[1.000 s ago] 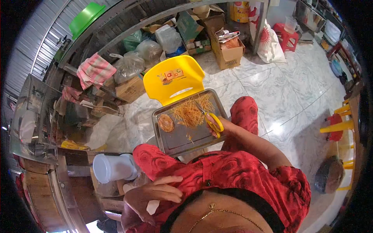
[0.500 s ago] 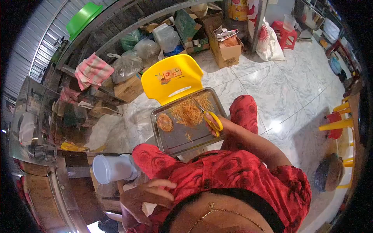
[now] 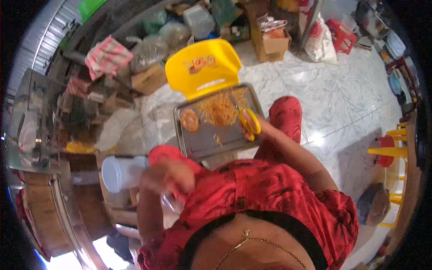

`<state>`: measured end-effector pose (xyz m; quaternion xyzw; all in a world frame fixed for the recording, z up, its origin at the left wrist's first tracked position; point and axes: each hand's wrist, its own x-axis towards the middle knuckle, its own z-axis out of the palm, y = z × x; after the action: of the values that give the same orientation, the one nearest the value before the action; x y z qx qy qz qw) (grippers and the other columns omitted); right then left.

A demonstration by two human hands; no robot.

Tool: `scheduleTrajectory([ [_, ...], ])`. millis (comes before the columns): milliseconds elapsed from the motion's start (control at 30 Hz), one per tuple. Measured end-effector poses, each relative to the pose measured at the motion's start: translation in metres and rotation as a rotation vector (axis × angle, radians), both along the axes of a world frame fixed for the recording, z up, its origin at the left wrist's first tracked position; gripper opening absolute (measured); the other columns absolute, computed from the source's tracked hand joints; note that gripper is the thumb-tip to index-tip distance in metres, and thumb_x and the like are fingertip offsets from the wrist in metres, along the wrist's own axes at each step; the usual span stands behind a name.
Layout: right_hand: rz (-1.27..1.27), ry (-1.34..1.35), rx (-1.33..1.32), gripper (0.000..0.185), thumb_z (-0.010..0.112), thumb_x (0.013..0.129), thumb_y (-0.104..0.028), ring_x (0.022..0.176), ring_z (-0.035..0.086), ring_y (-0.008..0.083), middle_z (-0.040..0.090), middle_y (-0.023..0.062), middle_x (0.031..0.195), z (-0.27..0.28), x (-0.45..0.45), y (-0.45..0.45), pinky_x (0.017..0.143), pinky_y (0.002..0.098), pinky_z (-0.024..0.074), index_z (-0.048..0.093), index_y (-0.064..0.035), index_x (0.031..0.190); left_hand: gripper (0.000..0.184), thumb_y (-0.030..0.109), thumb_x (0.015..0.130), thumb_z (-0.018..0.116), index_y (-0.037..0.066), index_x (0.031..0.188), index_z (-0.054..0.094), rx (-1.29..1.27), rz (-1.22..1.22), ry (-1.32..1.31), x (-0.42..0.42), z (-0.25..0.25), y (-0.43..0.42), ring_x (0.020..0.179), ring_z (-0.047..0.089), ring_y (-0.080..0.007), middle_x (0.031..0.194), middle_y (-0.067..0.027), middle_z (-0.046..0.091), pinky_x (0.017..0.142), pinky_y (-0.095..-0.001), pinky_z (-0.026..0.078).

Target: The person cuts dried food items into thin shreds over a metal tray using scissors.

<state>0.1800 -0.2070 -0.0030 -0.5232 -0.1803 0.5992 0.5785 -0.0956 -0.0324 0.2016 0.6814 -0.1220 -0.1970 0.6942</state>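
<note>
My right hand [image 3: 252, 126] is closed on the yellow handles of a pair of scissors [image 3: 243, 115] over the right side of a metal tray [image 3: 202, 143]. The blades reach into a heap of thin orange-brown shreds [image 3: 219, 108]. A round, flat brown piece [image 3: 190, 120] lies at the tray's left, and a few loose shreds lie below the heap. The tray rests against a yellow chair back [image 3: 202, 65]. Smeared by motion, my left hand [image 3: 170, 177] is over my lap beside a lidded pale bucket [image 3: 119, 173]; its fingers cannot be made out.
Cardboard boxes [image 3: 272, 45] and plastic bags [image 3: 174, 36] stand beyond the chair. A checked cloth [image 3: 108, 57] hangs at the left. A white sack [image 3: 321, 42], a red stool [image 3: 340, 36] and yellow stool legs [image 3: 389, 152] are at the right.
My left hand has risen from low on my lap toward the bucket. The view has shifted, so the tray and chair appear higher. My right hand still holds the scissors at the shreds.
</note>
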Motion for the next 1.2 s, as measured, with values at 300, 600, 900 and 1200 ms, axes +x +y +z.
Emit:
scheduleTrajectory([
  [300,-0.054,-0.145,-0.058,0.059,0.033,0.083,-0.062,0.041,0.045,0.0129,0.045,0.0038,0.057,0.034,-0.004,-0.008,0.037,0.0250,0.0376,0.047,-0.0052,0.083,0.041,0.025,0.068,0.064,0.003,0.103,0.058,1.093,0.515,0.109,0.086,-0.196,0.060,0.092,0.056,-0.0305,0.098,-0.0163,0.059,0.081,-0.0361,0.044],
  [600,-0.067,-0.144,-0.059,0.062,0.037,0.080,-0.064,0.043,0.047,0.0131,0.047,0.0042,0.058,0.037,-0.001,0.000,0.039,0.0254,0.0388,0.049,-0.0028,0.084,0.037,0.015,0.067,0.059,0.007,0.103,0.057,1.369,0.704,0.011,0.122,-0.210,0.040,0.092,0.054,-0.0355,0.104,-0.0153,0.053,0.081,-0.0428,0.044],
  [900,-0.112,-0.111,-0.112,0.057,0.046,0.078,-0.062,0.039,0.047,0.0156,0.048,0.0055,0.052,0.027,-0.002,0.008,0.034,0.0278,0.0351,0.051,-0.0053,0.076,0.027,0.016,0.065,0.060,0.006,0.090,0.060,1.403,0.517,0.215,0.144,-0.222,0.056,0.088,0.056,-0.0366,0.093,-0.0188,0.059,0.075,-0.0447,0.045],
  [1200,0.000,-0.162,-0.107,0.060,0.041,0.080,-0.062,0.041,0.046,0.0141,0.047,0.0048,0.057,0.036,-0.003,0.001,0.036,0.0261,0.0384,0.049,-0.0026,0.081,0.013,0.017,0.066,0.062,0.006,0.071,0.059,0.994,0.454,0.360,0.116,-0.207,0.077,0.044,0.050,-0.0141,0.060,-0.0055,0.057,0.040,-0.0290,0.041],
])
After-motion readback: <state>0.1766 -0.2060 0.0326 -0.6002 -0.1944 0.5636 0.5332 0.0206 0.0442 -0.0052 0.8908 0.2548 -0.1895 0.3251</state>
